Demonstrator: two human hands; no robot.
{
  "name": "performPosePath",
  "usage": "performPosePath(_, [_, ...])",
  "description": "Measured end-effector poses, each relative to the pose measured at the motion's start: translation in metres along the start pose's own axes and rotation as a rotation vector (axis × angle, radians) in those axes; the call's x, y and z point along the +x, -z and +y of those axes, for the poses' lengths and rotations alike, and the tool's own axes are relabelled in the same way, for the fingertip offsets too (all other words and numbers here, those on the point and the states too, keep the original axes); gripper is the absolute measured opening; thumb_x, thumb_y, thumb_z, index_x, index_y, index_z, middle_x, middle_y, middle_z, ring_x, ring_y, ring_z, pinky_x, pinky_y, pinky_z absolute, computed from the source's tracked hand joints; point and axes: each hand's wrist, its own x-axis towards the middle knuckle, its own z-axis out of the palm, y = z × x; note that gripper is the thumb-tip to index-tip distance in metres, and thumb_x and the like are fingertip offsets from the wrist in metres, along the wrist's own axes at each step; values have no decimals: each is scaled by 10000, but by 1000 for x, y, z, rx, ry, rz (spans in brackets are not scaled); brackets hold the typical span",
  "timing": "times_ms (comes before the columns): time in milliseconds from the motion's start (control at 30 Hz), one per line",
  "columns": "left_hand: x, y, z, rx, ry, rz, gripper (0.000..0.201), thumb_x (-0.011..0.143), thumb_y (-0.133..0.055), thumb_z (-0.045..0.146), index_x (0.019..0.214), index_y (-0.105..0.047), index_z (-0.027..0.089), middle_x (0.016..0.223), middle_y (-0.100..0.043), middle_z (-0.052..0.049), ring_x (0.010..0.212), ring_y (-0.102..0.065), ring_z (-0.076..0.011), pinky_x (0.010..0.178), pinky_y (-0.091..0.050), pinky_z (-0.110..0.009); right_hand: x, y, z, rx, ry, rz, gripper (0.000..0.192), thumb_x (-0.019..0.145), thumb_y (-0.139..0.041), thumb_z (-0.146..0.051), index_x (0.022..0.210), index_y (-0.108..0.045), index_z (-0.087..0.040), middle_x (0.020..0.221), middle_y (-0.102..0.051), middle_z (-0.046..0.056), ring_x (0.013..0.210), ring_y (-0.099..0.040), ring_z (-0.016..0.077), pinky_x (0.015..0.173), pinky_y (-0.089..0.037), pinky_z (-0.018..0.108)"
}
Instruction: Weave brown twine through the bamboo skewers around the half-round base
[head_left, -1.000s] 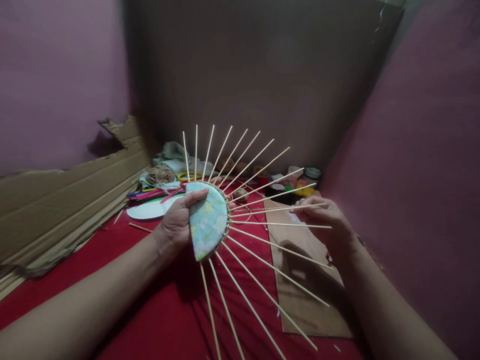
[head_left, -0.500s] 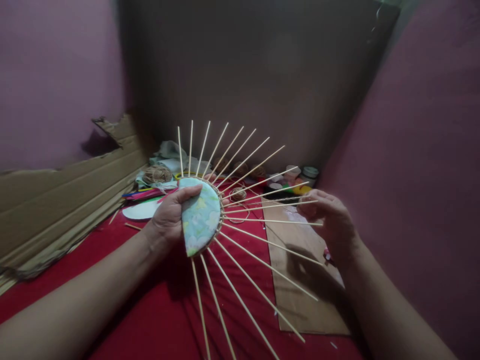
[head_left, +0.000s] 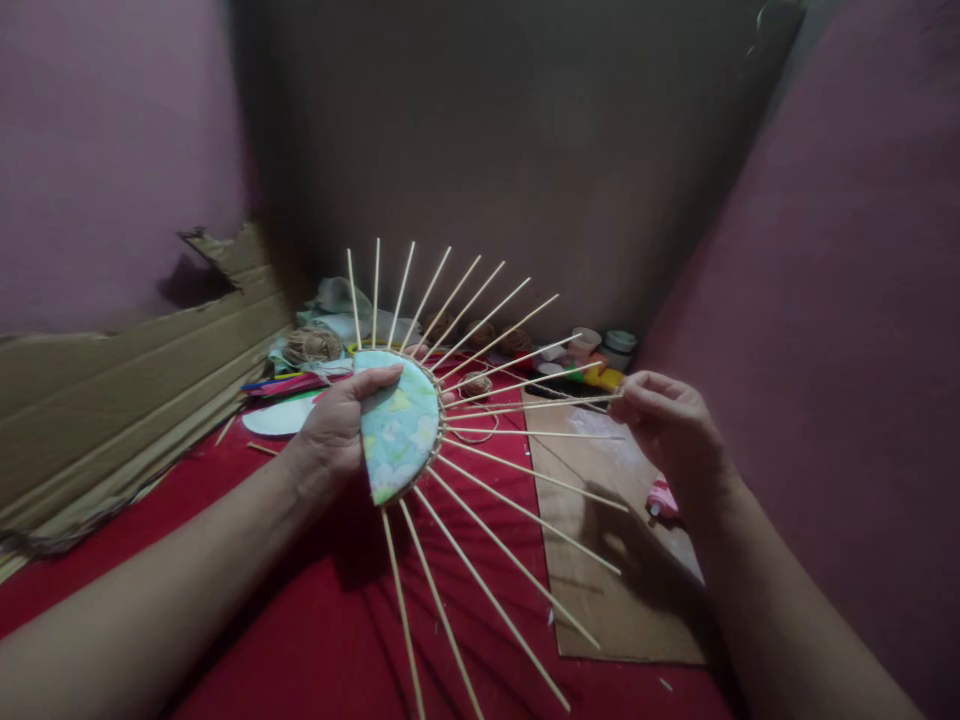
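Note:
My left hand (head_left: 341,415) grips a half-round, fabric-covered piece (head_left: 401,430) by its straight side, thumb on top and fingers behind. The cloth is pale blue-green with yellow and white patches. Thin wooden sticks (head_left: 499,570) fan out from its curved edge, where twine runs between them. My right hand (head_left: 660,410) is closed in a pinch at the right, by the tips of the middle sticks. A strand of twine (head_left: 559,387) stretches from the curved edge to its fingertips.
A brown board (head_left: 600,620) lies on the red cloth (head_left: 300,600), with a pink tube (head_left: 661,498) near my right wrist. Twine balls (head_left: 313,345), white cups (head_left: 585,342) and a white cut-out (head_left: 277,418) lie behind. Corrugated cardboard (head_left: 135,380) leans along the left wall.
My right hand has moved slightly right, and the twine in it now reaches a little past the stick tips. The fabric-covered piece has shifted slightly left and tilted; my left hand keeps its grip.

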Motion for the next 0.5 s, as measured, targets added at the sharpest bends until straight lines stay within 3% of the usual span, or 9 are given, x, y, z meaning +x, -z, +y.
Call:
performPosePath(167, [1,3,2,-16,-96,-11,356,801,-431,46,1082,-623,150,728,-721,-94,641,-699,-244,611,-586,-367,2,2,8,13,-77,-10,166,601,-736,-255,565,-600,-166,496,-430,-36,473,-340,75,497,-263,255])
performPosePath(367, [3,5,3,-14,-72,-71,317,817,-411,88,1049,-623,129,705,-718,-99,607,-693,-252,565,-584,-379,6,3,34,159,-370,-244,350,582,-740,-290,493,-417,-191,443,-262,-88,431,-201,58,450,-174,239])
performPosePath(500, [2,6,3,-47,-131,-122,340,809,-425,87,1095,-603,135,731,-723,-96,643,-701,-251,580,-585,-373,-3,-17,37,-186,-448,-313,230,608,-728,-303,541,-548,-176,445,-390,-56,428,-308,70,442,-226,234])
